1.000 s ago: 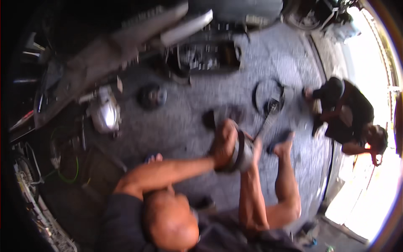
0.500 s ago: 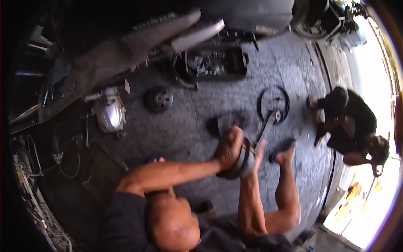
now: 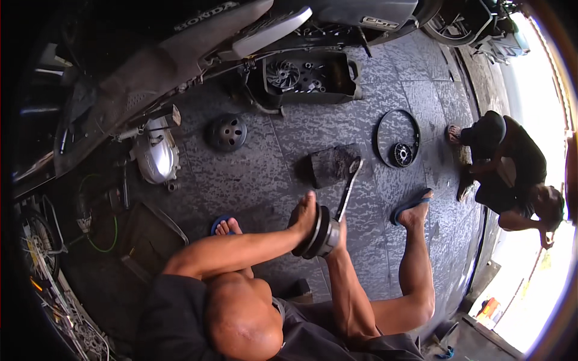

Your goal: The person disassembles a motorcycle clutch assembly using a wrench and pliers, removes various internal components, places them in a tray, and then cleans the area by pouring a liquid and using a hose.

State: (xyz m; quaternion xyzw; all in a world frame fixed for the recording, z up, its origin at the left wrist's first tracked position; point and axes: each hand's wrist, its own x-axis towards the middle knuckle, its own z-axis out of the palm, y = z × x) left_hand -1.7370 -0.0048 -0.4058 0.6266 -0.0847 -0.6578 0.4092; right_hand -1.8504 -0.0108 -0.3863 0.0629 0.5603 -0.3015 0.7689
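Observation:
My left hand [image 3: 304,218] is pressed against the dark, grooved face of a pulley assembly [image 3: 318,236], its fingers pointing up along the rim. The assembly is held on edge above my lap, between both hands. On its opposite side, at the metal hub, my right hand [image 3: 337,239] is closed around the lower end of a long wrench [image 3: 348,191]. The wrench's ring end sticks up past the hand. Part of the right hand is hidden behind the hub. On the floor beyond lies a dark, worn block [image 3: 333,165].
A drive belt [image 3: 380,136] circles a small round part [image 3: 403,155]. Nearby lie a clutch bell [image 3: 227,132], a silver engine cover [image 3: 158,157] and a black tray [image 3: 356,91] of parts. A motorcycle [image 3: 174,60] spans the top. Another person [image 3: 512,162] crouches at right.
The wrench has swung left and stands more upright, its ring end now near the block instead of over the belt. Both hands and the pulley assembly have shifted left and slightly down.

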